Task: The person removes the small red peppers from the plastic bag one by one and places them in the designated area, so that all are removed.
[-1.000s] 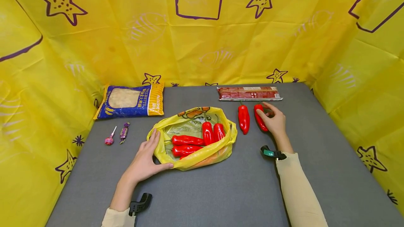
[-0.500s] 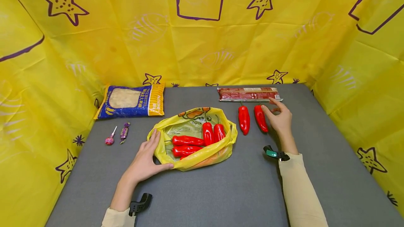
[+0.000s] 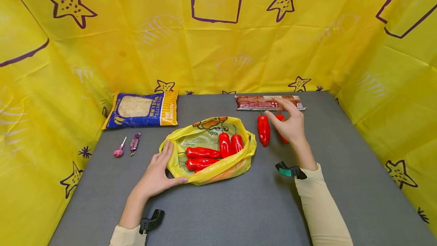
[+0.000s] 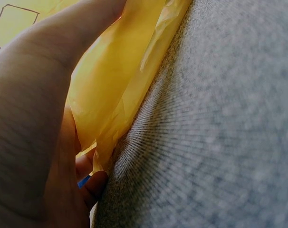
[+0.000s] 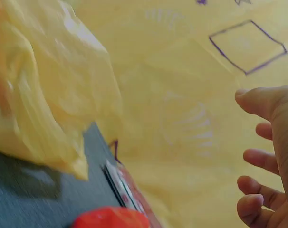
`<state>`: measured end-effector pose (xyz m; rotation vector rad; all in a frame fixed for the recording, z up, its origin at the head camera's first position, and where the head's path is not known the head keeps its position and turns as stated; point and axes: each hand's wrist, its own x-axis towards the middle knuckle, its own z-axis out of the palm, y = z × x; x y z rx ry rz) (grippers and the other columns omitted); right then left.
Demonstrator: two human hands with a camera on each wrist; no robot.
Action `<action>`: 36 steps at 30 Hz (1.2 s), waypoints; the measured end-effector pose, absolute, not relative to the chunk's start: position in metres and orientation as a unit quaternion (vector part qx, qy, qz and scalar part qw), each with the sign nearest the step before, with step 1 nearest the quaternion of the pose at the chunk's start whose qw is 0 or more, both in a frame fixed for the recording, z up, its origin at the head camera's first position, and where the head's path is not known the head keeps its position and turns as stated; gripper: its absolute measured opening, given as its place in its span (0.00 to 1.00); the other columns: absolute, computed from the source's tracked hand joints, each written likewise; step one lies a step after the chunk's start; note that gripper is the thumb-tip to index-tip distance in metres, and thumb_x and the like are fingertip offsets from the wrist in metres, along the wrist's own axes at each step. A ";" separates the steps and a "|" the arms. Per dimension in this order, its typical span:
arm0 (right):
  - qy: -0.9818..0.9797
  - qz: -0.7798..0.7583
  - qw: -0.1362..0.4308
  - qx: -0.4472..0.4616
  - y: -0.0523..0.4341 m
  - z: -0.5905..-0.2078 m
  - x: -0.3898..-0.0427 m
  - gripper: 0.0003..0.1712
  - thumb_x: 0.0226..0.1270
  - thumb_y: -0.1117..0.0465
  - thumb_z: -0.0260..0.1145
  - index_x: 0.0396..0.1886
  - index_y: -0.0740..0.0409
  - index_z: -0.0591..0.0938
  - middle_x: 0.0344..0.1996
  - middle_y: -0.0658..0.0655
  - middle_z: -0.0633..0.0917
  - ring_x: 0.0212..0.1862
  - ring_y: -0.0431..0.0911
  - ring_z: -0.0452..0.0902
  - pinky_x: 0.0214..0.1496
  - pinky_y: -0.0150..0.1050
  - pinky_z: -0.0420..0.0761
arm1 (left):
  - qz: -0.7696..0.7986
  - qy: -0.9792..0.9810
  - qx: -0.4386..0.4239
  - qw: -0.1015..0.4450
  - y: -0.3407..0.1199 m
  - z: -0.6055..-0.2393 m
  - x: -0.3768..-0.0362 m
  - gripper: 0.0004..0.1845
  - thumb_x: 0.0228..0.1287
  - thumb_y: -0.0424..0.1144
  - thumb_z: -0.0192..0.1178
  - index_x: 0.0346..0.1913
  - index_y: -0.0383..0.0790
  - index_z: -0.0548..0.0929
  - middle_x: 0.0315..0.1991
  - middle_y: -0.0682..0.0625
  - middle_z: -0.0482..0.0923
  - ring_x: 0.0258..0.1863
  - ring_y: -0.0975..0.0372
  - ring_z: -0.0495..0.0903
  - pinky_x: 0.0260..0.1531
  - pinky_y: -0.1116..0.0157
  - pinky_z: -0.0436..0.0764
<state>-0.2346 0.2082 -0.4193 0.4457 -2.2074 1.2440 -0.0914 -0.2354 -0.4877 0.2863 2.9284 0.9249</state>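
Note:
A yellow plastic bag lies with its mouth spread wide in the middle of the table. Several red peppers are inside it. Along its left end my left hand rests against the rim, thumb and fingers spread apart. The left wrist view shows fingertips right at the bag's yellow film. My right hand hovers, fingers apart and holding nothing, to the right of the bag. It partly hides one loose red pepper; another loose pepper lies left of it, near the thumb tip.
Behind the loose peppers lies a long red packet. A blue and yellow pasta bag sits at the back left, with a lollipop and a purple wrapped candy in front. Yellow patterned cloth encloses the grey table.
My right hand has come off the right-hand loose pepper, first drawing right, then moving left over it towards the other loose pepper. My left hand and the bag have stayed put.

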 end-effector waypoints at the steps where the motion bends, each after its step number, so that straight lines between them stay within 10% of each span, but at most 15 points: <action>1: -0.823 0.464 0.279 0.173 0.205 -0.419 -0.234 0.31 0.58 0.64 0.83 0.64 0.55 0.87 0.53 0.61 0.88 0.43 0.54 0.78 0.42 0.25 0.72 | 0.300 0.949 0.092 0.030 -0.235 -0.488 -0.092 0.71 0.52 0.71 0.76 0.88 0.43 0.45 0.88 0.45 0.38 0.76 0.40 0.57 0.69 0.32 0.66; 5: -0.825 0.462 0.262 0.192 0.192 -0.422 -0.232 0.31 0.58 0.62 0.83 0.63 0.53 0.88 0.51 0.58 0.88 0.40 0.49 0.79 0.25 0.26 0.65 | 0.299 0.949 0.090 0.034 -0.236 -0.488 -0.093 0.71 0.52 0.71 0.75 0.88 0.44 0.44 0.88 0.45 0.37 0.76 0.41 0.57 0.69 0.31 0.66; 15: -0.812 0.480 0.184 0.276 0.147 -0.432 -0.226 0.29 0.61 0.63 0.81 0.64 0.54 0.87 0.60 0.58 0.86 0.37 0.52 0.84 0.29 0.42 0.80 | 0.299 0.950 0.086 0.039 -0.237 -0.486 -0.091 0.71 0.52 0.73 0.74 0.88 0.44 0.44 0.88 0.45 0.38 0.76 0.41 0.57 0.69 0.30 0.65; 25: -0.799 0.477 0.130 0.344 0.101 -0.412 -0.239 0.22 0.65 0.61 0.80 0.58 0.53 0.90 0.56 0.56 0.88 0.35 0.45 0.83 0.21 0.38 0.72 | 0.301 0.949 0.083 0.040 -0.237 -0.488 -0.090 0.72 0.51 0.73 0.75 0.88 0.46 0.44 0.89 0.47 0.37 0.76 0.42 0.57 0.68 0.30 0.66; 36: -0.805 0.420 0.011 0.419 0.059 -0.388 -0.270 0.19 0.69 0.57 0.78 0.57 0.54 0.90 0.51 0.52 0.91 0.33 0.42 0.83 0.41 0.41 0.79 | 0.302 0.949 0.083 0.039 -0.235 -0.489 -0.092 0.72 0.52 0.72 0.75 0.88 0.45 0.44 0.88 0.46 0.37 0.76 0.41 0.57 0.68 0.30 0.66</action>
